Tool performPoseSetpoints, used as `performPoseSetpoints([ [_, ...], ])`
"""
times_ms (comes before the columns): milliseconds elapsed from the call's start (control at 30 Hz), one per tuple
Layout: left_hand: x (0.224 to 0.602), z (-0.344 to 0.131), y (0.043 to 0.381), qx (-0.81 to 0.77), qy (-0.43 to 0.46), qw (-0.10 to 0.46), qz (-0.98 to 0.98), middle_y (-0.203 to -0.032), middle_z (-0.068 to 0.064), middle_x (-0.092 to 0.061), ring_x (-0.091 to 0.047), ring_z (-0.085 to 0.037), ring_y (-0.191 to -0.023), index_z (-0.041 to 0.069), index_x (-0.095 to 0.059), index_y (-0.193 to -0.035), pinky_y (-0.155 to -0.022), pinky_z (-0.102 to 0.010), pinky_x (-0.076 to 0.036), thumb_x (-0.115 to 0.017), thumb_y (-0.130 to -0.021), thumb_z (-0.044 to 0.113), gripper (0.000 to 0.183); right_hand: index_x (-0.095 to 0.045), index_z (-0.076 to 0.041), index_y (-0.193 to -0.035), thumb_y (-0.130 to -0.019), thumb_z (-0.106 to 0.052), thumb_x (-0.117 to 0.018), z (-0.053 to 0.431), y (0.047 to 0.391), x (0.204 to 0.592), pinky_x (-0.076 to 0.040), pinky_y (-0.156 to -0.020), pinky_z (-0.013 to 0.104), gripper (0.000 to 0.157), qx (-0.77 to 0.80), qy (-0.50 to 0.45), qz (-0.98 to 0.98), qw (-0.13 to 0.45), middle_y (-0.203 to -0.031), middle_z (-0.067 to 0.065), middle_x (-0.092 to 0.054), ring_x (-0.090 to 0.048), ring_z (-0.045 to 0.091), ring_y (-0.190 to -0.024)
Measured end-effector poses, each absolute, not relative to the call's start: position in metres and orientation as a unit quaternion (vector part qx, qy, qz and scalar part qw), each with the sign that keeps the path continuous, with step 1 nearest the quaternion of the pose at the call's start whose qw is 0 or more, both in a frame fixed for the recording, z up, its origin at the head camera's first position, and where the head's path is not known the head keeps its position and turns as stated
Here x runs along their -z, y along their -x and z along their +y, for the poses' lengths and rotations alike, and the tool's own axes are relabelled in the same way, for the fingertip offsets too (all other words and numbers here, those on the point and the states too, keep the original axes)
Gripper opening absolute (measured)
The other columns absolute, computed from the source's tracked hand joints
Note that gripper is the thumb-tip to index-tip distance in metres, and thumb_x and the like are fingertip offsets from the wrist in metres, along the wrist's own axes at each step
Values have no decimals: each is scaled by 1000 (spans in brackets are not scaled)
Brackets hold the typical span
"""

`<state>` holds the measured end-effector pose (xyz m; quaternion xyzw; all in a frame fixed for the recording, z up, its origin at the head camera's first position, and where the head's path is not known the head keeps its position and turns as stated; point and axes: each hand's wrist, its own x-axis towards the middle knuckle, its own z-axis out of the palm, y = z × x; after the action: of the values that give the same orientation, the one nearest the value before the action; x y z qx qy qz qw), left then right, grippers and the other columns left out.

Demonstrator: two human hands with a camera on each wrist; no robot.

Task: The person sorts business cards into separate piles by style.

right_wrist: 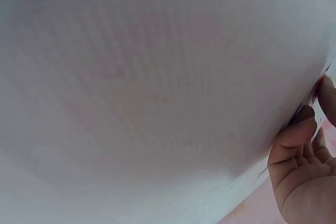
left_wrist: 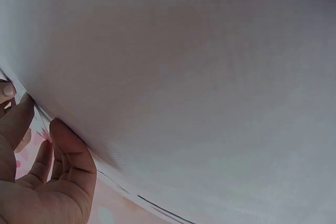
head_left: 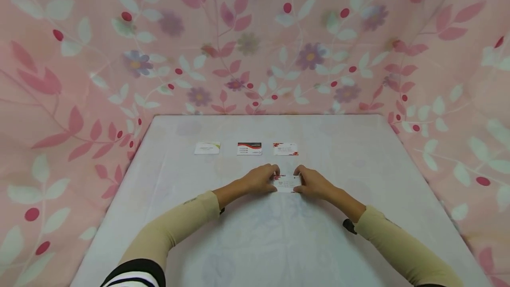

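A white business card (head_left: 287, 184) with red leaf corners and small print lies face up near the middle of the table, between the two hands. My left hand (head_left: 260, 179) grips its left end, index finger at the far edge and thumb at the near edge. At the opposite end my right hand (head_left: 315, 184) holds the card in the same way. The left wrist view shows the left hand (left_wrist: 58, 177) with fingertips low at the table surface. Seen from the right wrist, the right hand (right_wrist: 307, 177) is also down at the cloth, and the card is mostly hidden there.
Beyond the hands, three business cards lie in a row: a white one with a green corner (head_left: 207, 148), a black, red and white one (head_left: 249, 149), and a white one with red leaves (head_left: 285, 149). A pale cloth covers the table (head_left: 255, 242); a pink floral curtain (head_left: 255, 56) surrounds it.
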<state>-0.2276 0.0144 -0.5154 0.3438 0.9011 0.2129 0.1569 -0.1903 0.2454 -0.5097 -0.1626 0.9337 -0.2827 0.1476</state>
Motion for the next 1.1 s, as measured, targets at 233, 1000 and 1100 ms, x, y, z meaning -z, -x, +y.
performPoseSetpoints([
  [233, 515, 15, 228, -237, -350, 167, 891, -95, 3, -57, -53, -12, -86, 16, -55, -117, -77, -25, -42, -82, -81, 21, 45, -54, -4, -115, -96, -6, -60, 249, 188, 509, -42, -62, 29, 21, 323, 146, 923, 149, -78, 4, -55, -50, 15, -67],
  [1000, 506, 13, 230, -213, -351, 160, 898, -104, 3, -62, -52, -12, -84, 14, -61, -133, -73, -23, -43, -83, -79, 28, 60, -58, -6, -120, -96, -7, -60, 249, 183, 512, -44, -60, 27, 24, 392, 112, 905, 118, -72, 4, -54, -50, 16, -63],
  [1100, 506, 12, 229, -205, -343, 157, 903, -107, 3, -65, -53, -12, -88, 15, -63, -133, -77, -24, -43, -83, -80, 27, 58, -63, -7, -117, -93, -8, -65, 246, 182, 512, -45, -65, 28, 24, 371, 112, 917, 97, -78, 4, -58, -52, 16, -70],
])
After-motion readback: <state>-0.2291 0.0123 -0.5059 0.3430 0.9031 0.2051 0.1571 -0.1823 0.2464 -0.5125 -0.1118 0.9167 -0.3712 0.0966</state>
